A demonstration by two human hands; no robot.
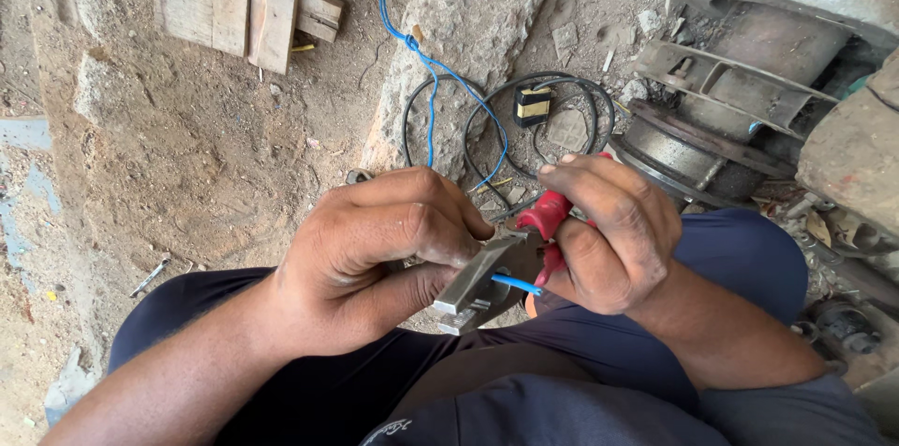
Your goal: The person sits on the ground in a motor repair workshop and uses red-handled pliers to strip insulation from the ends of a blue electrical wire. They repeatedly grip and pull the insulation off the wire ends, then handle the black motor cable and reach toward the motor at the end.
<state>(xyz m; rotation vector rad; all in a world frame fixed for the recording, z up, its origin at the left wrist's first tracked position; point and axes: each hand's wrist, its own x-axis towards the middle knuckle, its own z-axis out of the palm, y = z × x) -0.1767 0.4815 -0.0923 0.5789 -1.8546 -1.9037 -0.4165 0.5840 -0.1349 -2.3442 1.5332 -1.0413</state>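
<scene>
The left hand [375, 254] grips a rigid, heavy-looking metal part [479, 285]. The right hand [613, 231] clenches red-handled pliers [546, 221] on the thin, flexible blue wire [517, 284].

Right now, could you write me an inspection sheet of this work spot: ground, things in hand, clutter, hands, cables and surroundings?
Surface: bare dirt ground with a long rough stone slab.
Job's things: red-handled pliers gripping a blue wire; a grey metal part.
Clutter: wooden planks, a small bolt, rubble.
Hands: left hand holds the metal part; right hand closed on the pliers.
Cables: blue wire runs up the slab; black cable coiled around a small black and yellow component.
Surroundings: rusty round machinery at right.
</scene>
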